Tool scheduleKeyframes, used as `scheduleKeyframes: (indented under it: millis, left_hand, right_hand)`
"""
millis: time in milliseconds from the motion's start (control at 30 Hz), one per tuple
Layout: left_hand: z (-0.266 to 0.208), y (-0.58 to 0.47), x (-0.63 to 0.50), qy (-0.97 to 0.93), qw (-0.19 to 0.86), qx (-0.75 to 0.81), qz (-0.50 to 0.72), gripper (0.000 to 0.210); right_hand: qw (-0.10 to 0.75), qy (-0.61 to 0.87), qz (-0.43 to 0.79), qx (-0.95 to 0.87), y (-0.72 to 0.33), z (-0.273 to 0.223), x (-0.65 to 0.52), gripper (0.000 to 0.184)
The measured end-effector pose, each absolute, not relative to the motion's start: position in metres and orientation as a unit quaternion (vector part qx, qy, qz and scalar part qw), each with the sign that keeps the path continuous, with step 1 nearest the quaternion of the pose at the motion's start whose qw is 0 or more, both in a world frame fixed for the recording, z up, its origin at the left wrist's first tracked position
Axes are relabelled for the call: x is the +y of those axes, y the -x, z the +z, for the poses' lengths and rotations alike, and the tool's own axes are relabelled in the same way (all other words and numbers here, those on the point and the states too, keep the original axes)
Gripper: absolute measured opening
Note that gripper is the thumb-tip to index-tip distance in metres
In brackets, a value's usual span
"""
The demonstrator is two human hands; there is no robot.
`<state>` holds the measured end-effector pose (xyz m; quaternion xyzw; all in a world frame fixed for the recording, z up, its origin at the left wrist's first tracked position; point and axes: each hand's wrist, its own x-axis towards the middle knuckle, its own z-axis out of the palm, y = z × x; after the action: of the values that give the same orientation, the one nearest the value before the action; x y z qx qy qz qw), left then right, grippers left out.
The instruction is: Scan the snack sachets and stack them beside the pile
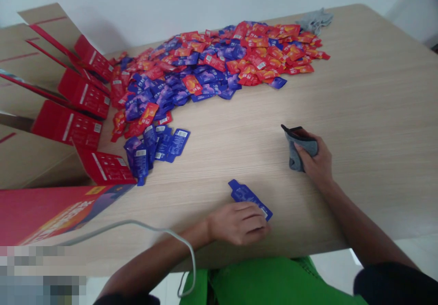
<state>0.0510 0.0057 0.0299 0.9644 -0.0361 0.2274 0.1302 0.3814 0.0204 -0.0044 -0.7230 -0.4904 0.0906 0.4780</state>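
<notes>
Right hand grasps the cloth; left hand overlaps a pouch near the table edge, can't tell if pinched. I'd call it single-pouch handling; next move calls for a sure edge hold. Pile beyond, boxes left. Cable over my left arm could snag.

Boxes stand along the left of the table. From them a pile of pouches stretches rightward across the back — a rag lies at its far right end. A smaller cluster lies before the pile's left part, beside the nearest box. Near the front edge, a single pouch lies partly behind the left hand — farther right, a cloth is in the right hand.
</notes>
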Motion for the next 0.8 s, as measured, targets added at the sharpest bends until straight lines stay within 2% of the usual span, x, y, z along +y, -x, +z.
scheduleKeyframes:
  millis: [200,267,367,467,633,800]
  left_hand:
    - [0.015,-0.022,-0.007,-0.970,0.112,0.017,0.214,0.012]
    - [0.012,-0.015,-0.019,-0.960,0.122,0.106,0.228,0.025]
    - [0.007,-0.015,-0.039,-0.942,0.141,0.246,0.180,0.055]
    - [0.005,-0.022,-0.054,-0.937,0.147,0.292,0.123,0.065]
    - [0.006,-0.017,-0.054,-0.941,0.132,0.291,0.115,0.051]
    - [0.007,0.002,-0.053,-0.932,0.119,0.295,0.175,0.034]
  right_hand:
    - [0.482,0.717,0.095,-0.494,-0.380,-0.001,0.020,0.047]
    - [0.485,0.714,0.101,-0.494,-0.379,0.000,0.019,0.047]
    - [0.480,0.719,0.100,-0.492,-0.378,0.000,0.020,0.047]
    - [0.474,0.723,0.090,-0.495,-0.379,0.000,0.020,0.046]
    - [0.469,0.724,0.084,-0.498,-0.381,-0.003,0.020,0.049]
    - [0.452,0.720,0.070,-0.522,-0.379,0.000,0.019,0.047]
